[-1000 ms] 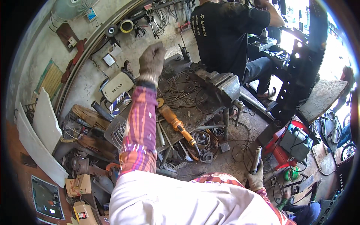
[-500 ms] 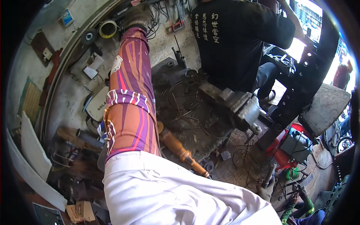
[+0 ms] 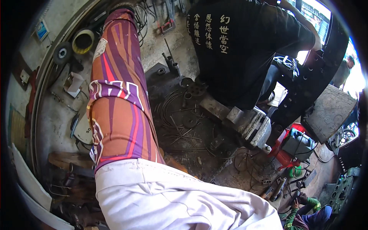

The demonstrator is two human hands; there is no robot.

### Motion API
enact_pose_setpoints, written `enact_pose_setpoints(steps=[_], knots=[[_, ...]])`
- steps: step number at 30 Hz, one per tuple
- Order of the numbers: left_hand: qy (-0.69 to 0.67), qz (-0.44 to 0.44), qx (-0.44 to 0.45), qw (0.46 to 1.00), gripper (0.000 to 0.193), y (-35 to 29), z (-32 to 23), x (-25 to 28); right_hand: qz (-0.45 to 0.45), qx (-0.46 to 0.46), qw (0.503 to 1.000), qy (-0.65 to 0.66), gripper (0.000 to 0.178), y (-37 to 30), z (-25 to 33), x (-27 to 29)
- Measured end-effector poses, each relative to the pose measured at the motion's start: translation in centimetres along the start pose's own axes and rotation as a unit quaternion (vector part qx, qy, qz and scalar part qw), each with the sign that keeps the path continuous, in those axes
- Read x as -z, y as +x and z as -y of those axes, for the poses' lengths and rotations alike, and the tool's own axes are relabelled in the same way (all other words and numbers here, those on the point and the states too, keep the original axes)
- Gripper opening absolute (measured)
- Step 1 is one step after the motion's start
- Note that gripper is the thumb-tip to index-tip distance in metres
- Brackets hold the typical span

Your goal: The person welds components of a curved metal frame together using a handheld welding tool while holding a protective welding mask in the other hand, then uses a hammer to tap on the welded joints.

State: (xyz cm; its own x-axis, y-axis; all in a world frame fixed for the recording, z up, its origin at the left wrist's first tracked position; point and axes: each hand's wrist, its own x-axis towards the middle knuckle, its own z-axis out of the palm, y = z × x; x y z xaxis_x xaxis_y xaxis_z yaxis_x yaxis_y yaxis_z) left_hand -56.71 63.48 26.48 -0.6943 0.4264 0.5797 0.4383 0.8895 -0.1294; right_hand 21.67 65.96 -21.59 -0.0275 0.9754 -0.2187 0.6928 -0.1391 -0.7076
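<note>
My left arm, in a purple and orange patterned sleeve (image 3: 119,92) and a white shirt, stretches up to the far left. Of my left hand (image 3: 122,5), only a dark cuff or glove edge shows at the upper rim; its fingers are cut off. Nearest to it are hanging cables (image 3: 142,23) and a yellow-and-black ring-shaped roll (image 3: 83,41). I cannot see my right hand. A brown wooden piece (image 3: 175,163) peeks out from under my shirt. Beyond it lies a dark, worn work surface (image 3: 172,143) with thin metal rods (image 3: 184,134) and wire coils.
A large bench vise (image 3: 249,126) stands right of centre. Behind it a person in a black shirt (image 3: 230,53) has their back to me. Another person in green sleeves (image 3: 306,214) crouches at lower right, near a red stand (image 3: 289,149) and several tools (image 3: 278,189) on the floor.
My view has shifted, and my left hand has slid almost out at the upper rim. The turned wooden handle is now mostly covered by my shirt. A gloved hand at lower right no longer shows.
</note>
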Motion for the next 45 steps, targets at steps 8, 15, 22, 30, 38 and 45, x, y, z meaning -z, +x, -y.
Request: enact_pose_setpoints(steps=[8, 15, 22, 30, 38, 45], knots=[[0.023, 0.032, -0.008, 0.999, 0.038, 1.5, -1.1, -1.1, -0.013, -0.004, 0.999, -0.048, 0.099, -0.8, 0.4, 0.7], [0.040, 0.035, -0.012, 0.999, 0.038, 1.3, -0.1, 0.2, 0.016, -0.014, 0.999, 0.031, 0.094, 0.4, 0.2, 0.2], [0.042, 0.041, -0.018, 0.998, 0.038, 1.1, -0.8, 0.7, 0.010, -0.028, 0.999, -0.043, 0.096, 1.2, -1.0, -0.2], [0.060, 0.034, -0.023, 0.997, 0.037, 1.5, -0.5, 1.6, 0.016, 0.038, 0.999, 0.002, 0.098, 1.7, -3.9, -0.8], [0.082, -0.016, -0.046, 0.995, 0.037, 1.5, -0.1, 4.0, 0.021, 0.011, 1.000, -0.006, 0.102, 1.4, -3.5, -1.2], [0.092, -0.127, -0.075, 0.985, 0.036, 0.4, -0.5, 8.6, 0.029, 0.013, 0.999, 0.007, 0.099, 0.7, -1.5, -0.7]])
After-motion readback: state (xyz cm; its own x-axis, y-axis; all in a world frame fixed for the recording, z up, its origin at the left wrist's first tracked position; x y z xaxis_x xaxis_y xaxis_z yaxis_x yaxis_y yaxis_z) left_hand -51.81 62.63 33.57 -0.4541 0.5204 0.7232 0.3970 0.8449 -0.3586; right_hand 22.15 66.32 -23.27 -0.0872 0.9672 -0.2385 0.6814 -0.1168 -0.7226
